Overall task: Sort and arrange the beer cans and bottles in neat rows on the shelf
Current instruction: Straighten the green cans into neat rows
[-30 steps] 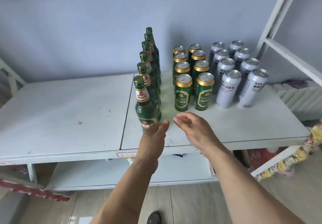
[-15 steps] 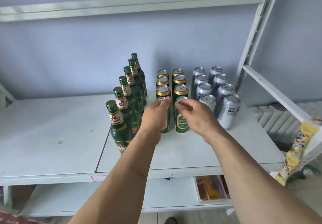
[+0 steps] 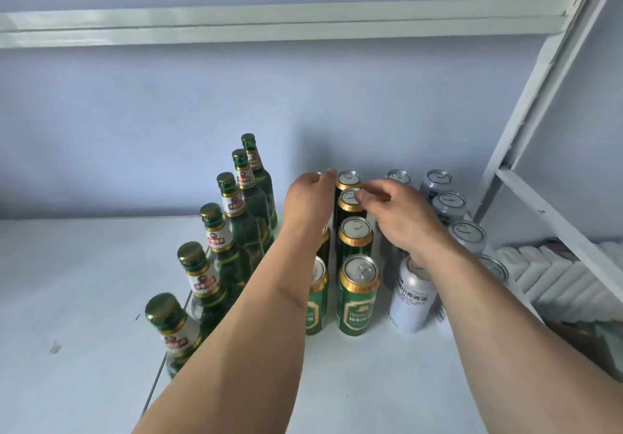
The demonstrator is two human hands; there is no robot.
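Green glass bottles (image 3: 225, 266), six, are standing upright in a single row running from the shelf's (image 3: 67, 282) front toward the back wall, each wearing a gold cap and a white-and-red neck label. Green cans (image 3: 357, 295) with gold rims are sitting just right of them in two close rows, the left row partly hidden. Silver cans (image 3: 411, 295) are standing further right in two rows, pull-tab tops facing up, all upright.

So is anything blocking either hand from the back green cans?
Nothing visible. The left hand and right hand have reached over the front green cans to the back green cans; whether fingers touch their tops is unclear.
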